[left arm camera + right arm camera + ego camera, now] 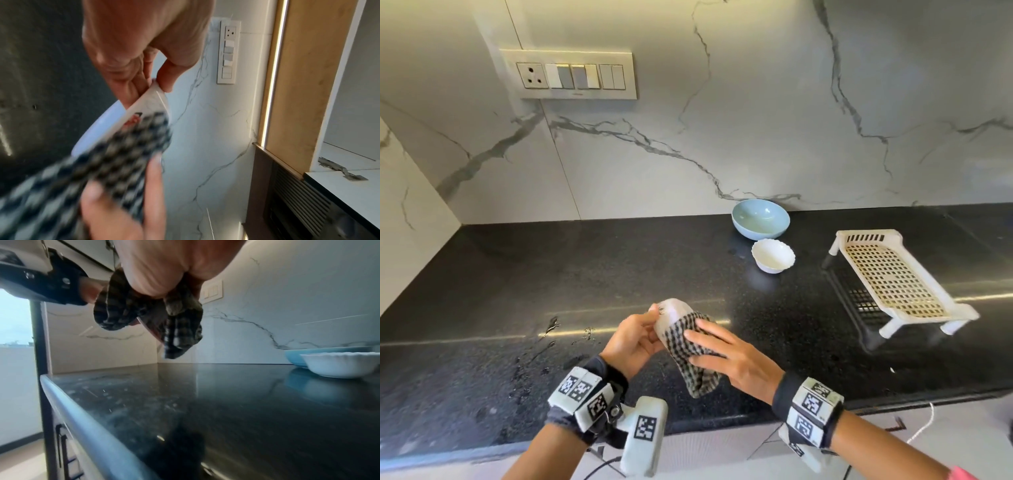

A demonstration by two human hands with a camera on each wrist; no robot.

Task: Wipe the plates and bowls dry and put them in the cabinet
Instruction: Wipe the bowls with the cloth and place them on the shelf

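- Left hand (633,339) pinches the rim of a plate (671,311).
- Right hand (729,356) clamps a checked cloth (697,380) round it.
- Likely slick, breakable; hold by rim.

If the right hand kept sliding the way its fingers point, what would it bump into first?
Probably the left hand gripping the plate; the right hand holds the checked cloth against it. Depth is unclear.
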